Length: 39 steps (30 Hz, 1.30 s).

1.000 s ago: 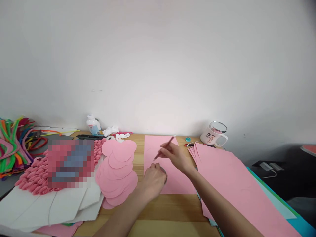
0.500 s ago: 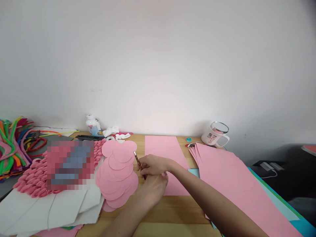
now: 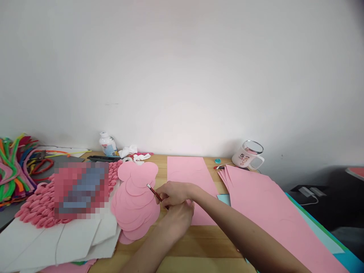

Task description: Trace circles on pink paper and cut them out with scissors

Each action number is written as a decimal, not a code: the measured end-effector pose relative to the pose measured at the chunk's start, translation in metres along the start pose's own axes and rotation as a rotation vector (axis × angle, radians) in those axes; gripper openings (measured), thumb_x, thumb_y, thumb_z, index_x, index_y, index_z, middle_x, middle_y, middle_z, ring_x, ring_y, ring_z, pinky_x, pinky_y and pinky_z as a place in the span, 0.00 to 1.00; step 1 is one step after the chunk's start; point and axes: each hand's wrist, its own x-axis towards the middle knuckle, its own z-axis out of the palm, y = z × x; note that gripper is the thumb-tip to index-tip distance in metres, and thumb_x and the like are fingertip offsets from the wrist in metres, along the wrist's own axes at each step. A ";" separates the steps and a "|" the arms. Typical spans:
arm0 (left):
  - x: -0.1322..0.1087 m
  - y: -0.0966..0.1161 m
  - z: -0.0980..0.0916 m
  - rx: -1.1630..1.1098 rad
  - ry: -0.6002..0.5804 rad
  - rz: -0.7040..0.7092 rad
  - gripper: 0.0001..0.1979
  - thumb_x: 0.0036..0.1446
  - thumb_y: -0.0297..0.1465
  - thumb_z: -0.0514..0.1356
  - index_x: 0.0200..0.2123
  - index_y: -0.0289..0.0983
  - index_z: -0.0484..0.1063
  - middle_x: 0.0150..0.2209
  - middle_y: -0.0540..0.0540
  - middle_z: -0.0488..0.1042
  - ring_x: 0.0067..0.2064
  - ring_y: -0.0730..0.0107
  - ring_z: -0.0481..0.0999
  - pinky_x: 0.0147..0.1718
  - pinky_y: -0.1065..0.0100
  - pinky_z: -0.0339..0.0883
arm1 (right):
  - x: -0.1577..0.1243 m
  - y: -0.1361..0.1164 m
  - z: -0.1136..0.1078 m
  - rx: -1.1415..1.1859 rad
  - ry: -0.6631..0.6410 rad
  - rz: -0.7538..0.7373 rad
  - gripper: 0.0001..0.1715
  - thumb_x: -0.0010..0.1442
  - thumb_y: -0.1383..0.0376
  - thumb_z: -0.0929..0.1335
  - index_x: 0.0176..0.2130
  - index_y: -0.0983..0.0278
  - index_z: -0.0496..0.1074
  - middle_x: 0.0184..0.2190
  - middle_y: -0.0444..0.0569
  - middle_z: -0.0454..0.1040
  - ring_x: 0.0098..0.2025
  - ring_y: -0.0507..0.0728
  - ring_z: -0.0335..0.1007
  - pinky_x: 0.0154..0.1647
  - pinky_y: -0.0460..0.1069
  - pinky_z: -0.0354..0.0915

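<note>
My right hand [image 3: 174, 192] reaches across to the left, over my left hand, its fingers closed round a dark red pencil [image 3: 155, 192]. The pencil slants, with its silvery end up and to the left; the other end is hidden behind the hands. My left hand [image 3: 180, 215] lies below and partly under the right one, over the near left part of a pink paper sheet [image 3: 187, 167]. Its fingers are mostly hidden, so what they grip, if anything, cannot be seen. To the left spreads a pile of cut pink paper discs [image 3: 135, 212].
At right lies a fanned stack of pink sheets [image 3: 261, 204] over blue and green ones. Behind it stands a white mug [image 3: 246, 156]. Far left are pink yarn braiding [image 3: 36, 204], scissors [image 3: 45, 167], colourful pipe cleaners [image 3: 14, 163] and a white bottle [image 3: 108, 145].
The pencil has tilted over, its silvery end swinging left and down. My right hand has turned and shifted slightly left and nearer; my left hand stays almost in place.
</note>
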 end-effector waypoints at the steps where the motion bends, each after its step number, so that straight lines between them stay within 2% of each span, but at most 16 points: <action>1: 0.001 0.000 0.001 0.040 -0.006 -0.004 0.23 0.45 0.16 0.49 0.46 0.34 0.65 0.38 0.37 0.72 0.36 0.56 0.71 0.30 0.59 0.64 | 0.001 0.000 0.000 0.002 0.006 0.001 0.06 0.50 0.74 0.66 0.30 0.64 0.67 0.23 0.41 0.66 0.27 0.52 0.63 0.24 0.43 0.56; 8: 0.006 0.005 -0.007 0.230 -0.032 0.021 0.24 0.40 0.14 0.52 0.44 0.30 0.67 0.35 0.34 0.71 0.37 0.50 0.70 0.30 0.57 0.62 | 0.010 0.013 -0.001 0.039 0.160 0.064 0.04 0.52 0.71 0.65 0.31 0.63 0.66 0.25 0.43 0.70 0.27 0.53 0.66 0.25 0.44 0.58; 11: 0.004 0.008 -0.015 0.281 -0.038 0.076 0.26 0.40 0.13 0.52 0.46 0.29 0.66 0.38 0.33 0.71 0.41 0.50 0.69 0.34 0.57 0.61 | 0.013 0.025 -0.002 0.075 0.255 0.114 0.07 0.52 0.72 0.64 0.34 0.63 0.66 0.25 0.43 0.71 0.26 0.53 0.67 0.25 0.44 0.59; 14: 0.000 0.008 -0.022 0.304 -0.039 0.136 0.24 0.42 0.14 0.52 0.45 0.28 0.67 0.41 0.32 0.71 0.43 0.51 0.68 0.36 0.57 0.61 | 0.013 0.038 -0.003 0.123 0.351 0.157 0.09 0.52 0.74 0.63 0.35 0.63 0.66 0.24 0.43 0.73 0.27 0.53 0.69 0.27 0.45 0.61; 20: -0.008 0.008 -0.031 0.310 -0.055 0.194 0.22 0.42 0.15 0.54 0.44 0.30 0.68 0.40 0.32 0.71 0.44 0.50 0.66 0.35 0.61 0.59 | 0.002 0.067 0.000 0.235 0.548 0.263 0.06 0.54 0.73 0.62 0.35 0.65 0.65 0.27 0.48 0.76 0.26 0.53 0.73 0.27 0.45 0.64; 26: -0.008 0.007 -0.033 0.291 -0.074 0.204 0.21 0.37 0.15 0.56 0.39 0.31 0.70 0.32 0.36 0.70 0.41 0.52 0.65 0.32 0.63 0.57 | -0.018 0.092 0.011 0.338 0.726 0.364 0.05 0.54 0.73 0.63 0.33 0.65 0.63 0.25 0.48 0.75 0.25 0.53 0.73 0.24 0.44 0.63; 32: -0.007 0.005 -0.027 0.237 -0.045 0.204 0.23 0.36 0.14 0.55 0.40 0.32 0.69 0.34 0.38 0.68 0.41 0.54 0.64 0.31 0.65 0.55 | -0.045 0.103 0.025 0.458 0.867 0.355 0.02 0.53 0.69 0.65 0.30 0.64 0.64 0.21 0.45 0.74 0.23 0.55 0.74 0.25 0.48 0.68; 36: -0.003 -0.001 -0.022 0.194 -0.042 0.195 0.25 0.37 0.14 0.55 0.42 0.34 0.68 0.32 0.39 0.67 0.42 0.54 0.63 0.31 0.65 0.55 | -0.076 0.102 0.033 0.507 1.053 0.329 0.09 0.57 0.60 0.64 0.31 0.63 0.63 0.27 0.49 0.75 0.31 0.57 0.76 0.32 0.50 0.71; 39: -0.001 -0.008 -0.020 0.153 -0.048 0.168 0.24 0.35 0.16 0.57 0.40 0.35 0.70 0.33 0.39 0.67 0.41 0.53 0.64 0.30 0.65 0.55 | -0.104 0.100 0.046 0.477 1.159 0.352 0.12 0.59 0.57 0.62 0.34 0.63 0.64 0.27 0.50 0.75 0.35 0.59 0.76 0.36 0.52 0.70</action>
